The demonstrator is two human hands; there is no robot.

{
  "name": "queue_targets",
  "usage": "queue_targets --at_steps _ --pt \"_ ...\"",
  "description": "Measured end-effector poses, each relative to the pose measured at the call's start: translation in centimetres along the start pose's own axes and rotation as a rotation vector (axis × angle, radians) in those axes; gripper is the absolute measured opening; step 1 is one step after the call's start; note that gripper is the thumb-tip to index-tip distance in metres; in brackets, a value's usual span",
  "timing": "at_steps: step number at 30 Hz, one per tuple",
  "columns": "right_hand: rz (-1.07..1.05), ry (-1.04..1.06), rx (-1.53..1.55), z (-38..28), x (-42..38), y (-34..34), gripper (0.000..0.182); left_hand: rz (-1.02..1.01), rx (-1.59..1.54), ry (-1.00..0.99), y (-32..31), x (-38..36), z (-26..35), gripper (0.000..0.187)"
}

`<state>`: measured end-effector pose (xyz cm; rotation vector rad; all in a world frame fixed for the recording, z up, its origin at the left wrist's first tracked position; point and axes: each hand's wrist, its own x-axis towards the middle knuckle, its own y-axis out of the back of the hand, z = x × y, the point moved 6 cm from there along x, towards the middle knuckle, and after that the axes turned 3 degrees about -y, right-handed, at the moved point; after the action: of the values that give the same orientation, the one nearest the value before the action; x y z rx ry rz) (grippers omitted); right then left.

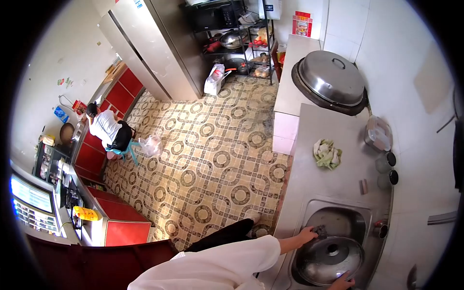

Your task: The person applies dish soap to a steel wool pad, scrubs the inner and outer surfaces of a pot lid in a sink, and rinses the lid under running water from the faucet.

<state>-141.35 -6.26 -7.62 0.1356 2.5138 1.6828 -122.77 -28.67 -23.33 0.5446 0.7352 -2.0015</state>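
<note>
A metal lid (330, 261) with a dark round knob lies over the lower part of the sink (309, 205). My left hand (306, 236) is closed on a dark grey scrubber (319, 231) at the lid's upper left edge. At the bottom of the view, my right hand (342, 282) grips the lid's lower right rim, and part of it is cut off by the frame edge. Above the sink, leafy greens (327, 154) rest on the grey counter (309, 130). A small brownish block (363, 186) sits between the greens and the sink.
Glass jars (385, 163) and a clear container (378, 134) line the wall. A large domed wok cover (332, 77) stands farther back. Another person (104, 126) sits on a blue stool at far left, near a plastic bag (151, 145) on the floor.
</note>
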Motion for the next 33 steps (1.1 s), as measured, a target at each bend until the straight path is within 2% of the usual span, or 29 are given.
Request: queue_targets --at_steps 5,6,7,9,11,12,14,15,16,17,18,19,21,22,23,24,27,28,30,33 --pt "-0.083 0.048 0.11 2.3 4.0 -1.5 0.059 -0.071 0.088 -0.06 -0.2 -0.5 -0.2 0.056" --pt "-0.138 0.122 0.095 2.3 5.2 -2.1 0.056 0.002 0.19 -0.064 0.0 -0.4 -0.2 0.054" --pt "-0.192 0.195 0.078 1.3 4.8 -1.3 0.053 0.074 0.291 -0.067 0.3 -0.5 -0.1 0.052" --pt "-0.224 0.173 0.036 -0.3 3.6 -0.6 0.05 0.001 0.275 -0.048 0.0 -0.5 -0.3 0.053" --pt "-0.045 0.322 0.135 1.6 5.2 -2.9 0.047 -0.07 0.211 -0.033 -0.1 0.1 -0.9 0.056" --pt "-0.056 0.319 0.157 1.0 5.0 -2.7 0.045 -0.035 0.246 -0.043 0.0 0.0 -0.7 0.055" --pt "-0.113 0.474 0.2 2.5 6.5 -4.1 0.041 -0.048 0.366 -0.029 0.2 0.4 -1.2 0.047" --pt "-0.003 0.62 0.018 4.3 6.5 -5.2 0.033 -0.09 0.444 -0.011 0.4 1.0 -1.8 0.041" --pt "0.529 1.036 -0.613 9.2 7.4 -9.6 0.026 -0.201 0.67 -0.135 0.0 -0.2 -0.7 0.033" --pt "0.164 0.583 -0.005 6.7 5.8 -5.1 0.024 -0.285 0.91 -0.291 -0.4 -1.4 0.2 0.03" --pt "0.169 0.632 -0.306 7.0 5.6 -6.1 0.024 -0.337 1.115 -0.463 -0.8 -2.8 1.3 0.033" --pt "0.134 0.554 -0.197 5.6 4.6 -5.2 0.026 -0.332 0.757 -0.249 -0.4 -2.0 0.6 0.027" --pt "0.032 0.352 0.122 2.6 2.1 -2.8 0.029 -0.13 -0.099 0.102 0.4 -1.0 -0.9 0.03" --pt "-0.007 0.294 0.185 1.8 1.6 -2.4 0.031 -0.129 -0.21 0.113 -0.8 -2.3 1.1 0.029" --pt "-0.02 0.245 0.299 0.5 0.7 -0.9 0.031 -0.163 -0.152 0.086 -1.1 -2.6 1.4 0.033" --pt "-0.003 0.222 0.309 2.2 1.2 -0.8 0.031 -0.184 -0.13 0.088 -1.6 -2.5 0.5 0.033" --pt "0.183 0.432 0.358 4.5 2.1 -0.5 0.034 -0.25 -0.152 0.011 -2.8 -3.2 0.2 0.028" --pt "0.192 0.41 0.318 2.7 0.2 -1.3 0.034 -0.268 -0.155 0.054 -0.7 -2.1 1.8 0.028" --pt "0.024 0.173 0.289 4.6 0.6 -1.9 0.037 -0.247 -0.143 0.071 -0.6 -2.0 1.2 0.03" --pt "0.024 0.192 0.276 6.1 0.6 -1.9 0.039 -0.281 -0.104 0.111 -0.5 -1.6 0.3 0.031"
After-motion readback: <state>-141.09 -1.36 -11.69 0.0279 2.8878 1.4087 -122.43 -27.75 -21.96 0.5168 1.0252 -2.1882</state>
